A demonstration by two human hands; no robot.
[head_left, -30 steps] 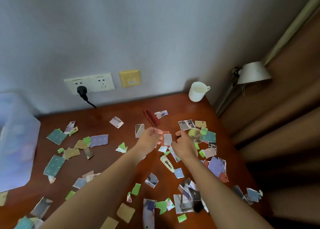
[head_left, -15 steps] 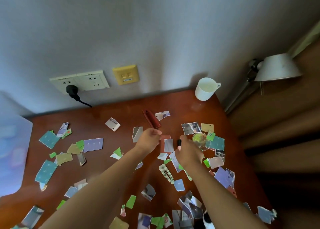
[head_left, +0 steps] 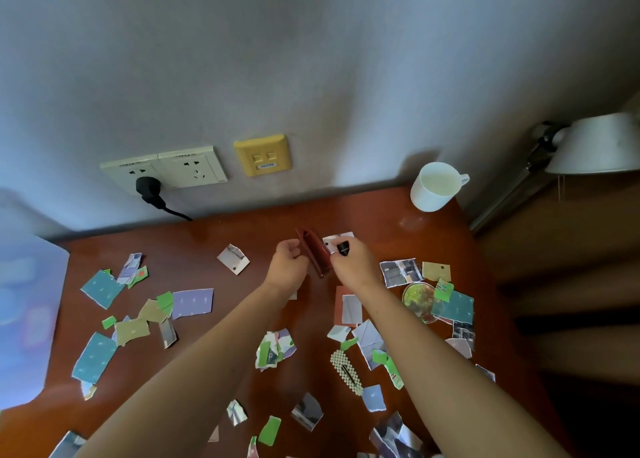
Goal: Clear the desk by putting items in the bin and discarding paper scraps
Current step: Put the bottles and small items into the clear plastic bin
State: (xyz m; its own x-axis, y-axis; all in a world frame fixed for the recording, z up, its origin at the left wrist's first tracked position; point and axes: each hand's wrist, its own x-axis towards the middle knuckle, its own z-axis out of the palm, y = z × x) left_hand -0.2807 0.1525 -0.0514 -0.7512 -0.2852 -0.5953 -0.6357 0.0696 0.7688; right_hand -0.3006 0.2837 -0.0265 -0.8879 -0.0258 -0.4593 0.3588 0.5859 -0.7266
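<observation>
Your left hand (head_left: 290,264) curls round the red case (head_left: 313,250) near the desk's (head_left: 214,236) far edge. Your right hand (head_left: 354,269) pinches a small black piece (head_left: 343,248) beside it, likely gathering both for the bin (head_left: 31,302) at left. Scraps (head_left: 192,302) lie all around.

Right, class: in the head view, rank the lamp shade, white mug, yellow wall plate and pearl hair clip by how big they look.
1. Lamp shade, largest, though cut off at the edge.
2. White mug and yellow wall plate: too alike to split.
3. Pearl hair clip, smallest, though nearest the camera.
</observation>
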